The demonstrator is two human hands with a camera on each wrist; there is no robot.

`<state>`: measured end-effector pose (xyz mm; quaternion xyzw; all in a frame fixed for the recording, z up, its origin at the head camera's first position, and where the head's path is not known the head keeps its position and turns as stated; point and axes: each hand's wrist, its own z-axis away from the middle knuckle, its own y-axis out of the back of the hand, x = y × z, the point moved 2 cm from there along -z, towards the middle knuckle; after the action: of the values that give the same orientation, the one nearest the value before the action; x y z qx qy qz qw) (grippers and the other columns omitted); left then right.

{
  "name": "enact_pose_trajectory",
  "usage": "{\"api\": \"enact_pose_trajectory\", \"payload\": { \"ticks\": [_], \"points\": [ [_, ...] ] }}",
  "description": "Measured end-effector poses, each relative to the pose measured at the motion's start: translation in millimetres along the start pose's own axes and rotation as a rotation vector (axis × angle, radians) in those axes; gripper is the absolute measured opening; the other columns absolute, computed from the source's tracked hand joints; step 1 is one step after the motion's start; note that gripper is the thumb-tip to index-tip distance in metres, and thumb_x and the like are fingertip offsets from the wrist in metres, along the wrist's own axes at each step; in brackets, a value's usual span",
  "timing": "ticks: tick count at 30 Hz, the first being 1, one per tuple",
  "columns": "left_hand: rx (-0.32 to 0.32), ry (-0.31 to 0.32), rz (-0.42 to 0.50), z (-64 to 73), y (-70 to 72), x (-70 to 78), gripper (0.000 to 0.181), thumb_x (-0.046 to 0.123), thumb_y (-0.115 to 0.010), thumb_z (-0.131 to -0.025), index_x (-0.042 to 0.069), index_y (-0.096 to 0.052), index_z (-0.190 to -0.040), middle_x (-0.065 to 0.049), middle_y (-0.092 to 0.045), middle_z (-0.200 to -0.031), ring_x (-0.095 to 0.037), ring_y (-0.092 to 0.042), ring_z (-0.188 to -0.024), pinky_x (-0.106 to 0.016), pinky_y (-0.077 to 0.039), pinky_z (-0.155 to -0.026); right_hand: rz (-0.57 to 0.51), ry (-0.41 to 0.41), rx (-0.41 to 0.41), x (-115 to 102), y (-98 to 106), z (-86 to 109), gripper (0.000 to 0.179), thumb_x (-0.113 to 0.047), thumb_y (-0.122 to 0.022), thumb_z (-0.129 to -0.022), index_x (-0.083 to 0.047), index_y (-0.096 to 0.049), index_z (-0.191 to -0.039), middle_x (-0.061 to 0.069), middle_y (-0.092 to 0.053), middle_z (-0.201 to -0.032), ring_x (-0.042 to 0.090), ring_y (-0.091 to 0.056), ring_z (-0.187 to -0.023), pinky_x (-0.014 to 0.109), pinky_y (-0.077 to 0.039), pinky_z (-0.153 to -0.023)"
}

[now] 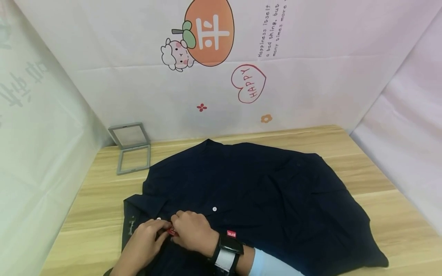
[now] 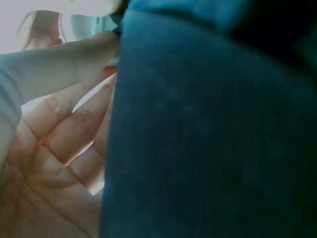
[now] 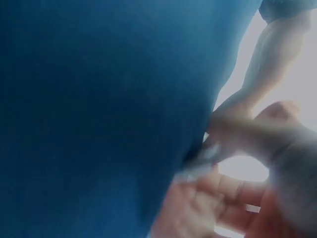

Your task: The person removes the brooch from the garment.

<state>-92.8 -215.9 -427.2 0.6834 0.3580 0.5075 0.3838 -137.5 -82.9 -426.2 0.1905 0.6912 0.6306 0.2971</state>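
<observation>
A dark navy button-up shirt (image 1: 248, 184) lies spread over the wooden table. Near its collar, the left hand (image 1: 143, 241) pinches the cloth's front edge between thumb and fingers, beside a small red patch (image 1: 172, 231). Just right of that patch, the right hand (image 1: 194, 233) pinches the same edge, fingertips close to the left ones. White buttons show on the shirt, one (image 1: 214, 209) above the right hand and another (image 1: 159, 218) by the left fingers. In the left wrist view dark cloth (image 2: 208, 139) covers much of the picture; in the right wrist view the fingers (image 3: 218, 198) are blurred.
A grey folding frame (image 1: 134, 150) stands open at the table's back left corner. White printed cloth (image 1: 304, 88) hangs behind and at both sides. On the right wrist sits a black strapped device (image 1: 230, 245). A red label (image 1: 231, 234) is sewn on the shirt.
</observation>
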Motion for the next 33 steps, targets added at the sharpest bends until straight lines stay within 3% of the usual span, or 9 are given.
{"api": "enact_pose_trajectory", "payload": {
  "ticks": [5, 13, 16, 22, 24, 29, 33],
  "points": [
    [-0.019, 0.013, -0.007, -0.3, -0.1, -0.2, 0.018, 0.004, -0.077, -0.071, 0.019, -0.070, -0.079, 0.007, -0.070, -0.077, -0.005, -0.061, -0.071, -0.028, -0.056, -0.060, -0.131, 0.032, -0.066, 11.9, 10.8, 2.7, 0.036, -0.052, -0.070, -0.076, -0.019, -0.066, -0.090, -0.008, -0.057, -0.077, 0.001, -0.046, -0.057, 0.017, -0.040, -0.042],
    [-0.006, 0.024, -0.019, -1.1, -0.2, 0.5, 0.019, 0.003, -0.078, -0.071, 0.018, -0.070, -0.079, 0.007, -0.069, -0.076, -0.005, -0.061, -0.071, -0.029, -0.056, -0.061, -0.594, 0.109, -0.029, 35.0, 21.6, 4.1, 0.023, -0.036, -0.061, -0.090, -0.015, -0.068, -0.094, -0.003, -0.068, -0.087, -0.007, -0.054, -0.068, 0.008, -0.049, -0.059],
    [-0.015, 0.023, -0.015, -0.6, -1.3, 1.7, 0.019, 0.004, -0.078, -0.071, 0.018, -0.070, -0.080, 0.005, -0.070, -0.078, -0.006, -0.062, -0.072, -0.030, -0.056, -0.061, -0.704, 0.056, -0.036, 41.3, 11.9, 3.9, 0.019, -0.034, -0.061, -0.090, -0.016, -0.068, -0.090, -0.004, -0.069, -0.084, -0.006, -0.056, -0.066, 0.010, -0.051, -0.061],
    [-0.031, 0.035, 0.021, 0.7, -2.4, 1.7, 0.022, 0.001, -0.078, -0.069, 0.016, -0.070, -0.083, 0.003, -0.070, -0.081, -0.002, -0.060, -0.067, -0.025, -0.056, -0.058, -0.961, -0.106, -0.181, 49.7, -12.8, 2.5, 0.017, -0.032, -0.063, -0.089, -0.017, -0.068, -0.086, -0.005, -0.066, -0.067, 0.005, -0.060, -0.056, 0.018, -0.048, -0.050],
    [-0.037, 0.034, 0.028, 0.5, -2.7, 1.5, 0.023, -0.002, -0.076, -0.069, 0.015, -0.069, -0.083, 0.003, -0.069, -0.081, 0.000, -0.056, -0.064, -0.022, -0.053, -0.054, -1.003, -0.137, -0.206, 51.0, -16.6, 2.4, 0.015, -0.031, -0.064, -0.089, -0.017, -0.067, -0.085, -0.004, -0.066, -0.065, 0.007, -0.062, -0.056, 0.019, -0.048, -0.048],
    [-0.066, 0.091, 0.033, 1.7, -4.4, 0.0, 0.029, -0.007, -0.064, -0.070, 0.015, -0.070, -0.087, 0.002, -0.068, -0.084, 0.001, -0.047, -0.059, -0.021, -0.045, -0.051, -0.971, -0.146, -0.223, 50.6, -22.1, 1.7, 0.013, -0.030, -0.065, -0.088, -0.018, -0.067, -0.084, -0.005, -0.067, -0.063, 0.008, -0.062, -0.054, 0.018, -0.045, -0.045],
    [-0.088, 0.150, 0.043, 0.0, -5.1, 1.0, 0.022, 0.002, -0.066, -0.075, 0.014, -0.070, -0.093, 0.002, -0.069, -0.086, 0.001, -0.049, -0.060, -0.023, -0.047, -0.052, -0.937, -0.153, -0.224, 51.0, -23.8, 1.2, 0.012, -0.030, -0.065, -0.088, -0.019, -0.067, -0.083, -0.005, -0.066, -0.062, 0.007, -0.061, -0.053, 0.018, -0.044, -0.044]
  ]
}}
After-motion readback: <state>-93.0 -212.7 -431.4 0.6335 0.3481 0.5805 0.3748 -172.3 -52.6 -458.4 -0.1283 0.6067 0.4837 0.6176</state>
